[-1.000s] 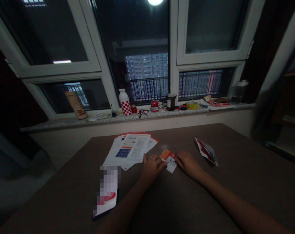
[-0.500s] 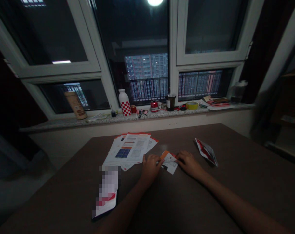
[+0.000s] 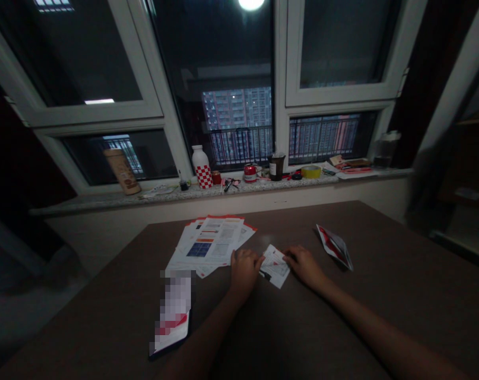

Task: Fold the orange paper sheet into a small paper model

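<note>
A small piece of folded printed paper [image 3: 276,268] lies on the table between my two hands. My left hand [image 3: 245,270] has its fingers curled at the paper's left edge, thumb and index finger against it. At the right corner, the bent fingers of my right hand [image 3: 302,264] press on the paper. Just beyond my left hand is a fanned stack of printed sheets [image 3: 219,240] with orange edges. A folded red and white paper [image 3: 334,247] stands partly open to the right of my right hand.
A phone [image 3: 174,314] with a pixelated screen lies left of my left forearm. On the windowsill [image 3: 163,196] stand a checkered bottle [image 3: 202,168], a tan tumbler [image 3: 122,171], a red can [image 3: 250,173], a dark cup [image 3: 276,167] and a roll of yellow tape [image 3: 311,172].
The orange strip along the top of the small paper no longer shows; its face is now white with print. Both hands stay at its sides, with only slight movement.
</note>
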A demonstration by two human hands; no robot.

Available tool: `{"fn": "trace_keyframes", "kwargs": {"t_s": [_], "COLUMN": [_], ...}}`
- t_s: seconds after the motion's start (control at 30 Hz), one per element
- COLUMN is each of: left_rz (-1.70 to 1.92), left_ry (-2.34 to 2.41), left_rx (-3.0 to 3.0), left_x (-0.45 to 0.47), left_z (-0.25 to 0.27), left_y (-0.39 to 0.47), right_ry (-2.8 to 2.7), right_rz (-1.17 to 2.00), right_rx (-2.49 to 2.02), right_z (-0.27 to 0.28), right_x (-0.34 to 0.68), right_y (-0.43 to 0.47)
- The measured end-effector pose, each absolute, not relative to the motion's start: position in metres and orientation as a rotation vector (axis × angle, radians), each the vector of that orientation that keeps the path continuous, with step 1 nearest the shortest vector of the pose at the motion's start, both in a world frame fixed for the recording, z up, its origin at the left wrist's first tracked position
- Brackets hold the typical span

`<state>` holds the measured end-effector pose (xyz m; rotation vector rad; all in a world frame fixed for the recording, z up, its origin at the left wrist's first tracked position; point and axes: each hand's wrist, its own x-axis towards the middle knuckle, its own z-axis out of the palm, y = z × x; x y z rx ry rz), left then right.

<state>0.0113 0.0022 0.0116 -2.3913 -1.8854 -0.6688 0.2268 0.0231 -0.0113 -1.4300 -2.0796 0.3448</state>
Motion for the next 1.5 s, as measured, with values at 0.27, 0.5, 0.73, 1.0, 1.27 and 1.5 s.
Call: {"fn": "trace_keyframes", "kwargs": {"t_s": [0.27,0.5,0.73,1.0,1.27,1.5], "left_rz": [-0.635,-0.613,-0.557,-0.512,-0.491,-0.482], "left_ry": [-1.850,-1.797,-1.716,-1.744,-1.749,-1.767], "left_rx": [-2.353,-2.417,-2.434,-2.432,-2.431,-2.415], "left_x": [0.012,0.012,0.010,0.014,0.015,0.016], "left_z": [0.007,0.004,0.006,0.010,0.013,0.013], "left_y": [0.003,0.008,0.005,0.003,0.001,0.001], "right_ry": [-2.185,-2.247,-2.263,-2.261,-2.278,-2.294], "right_rz": [0.130,0.059,-0.013,-0.077,-0.034,-0.021], "right_rx": [-1.410,-1.421,-1.419,-1.406,-1.410,-1.441], "right_z": [-0.004,-0.003,-0.001,-0.003,-0.003,-0.001], "right_x": [0.220,0.222,0.221,0.221,0.221,0.221], "right_y": [0.011,0.007,0.005,0.003,0.005,0.006]}}
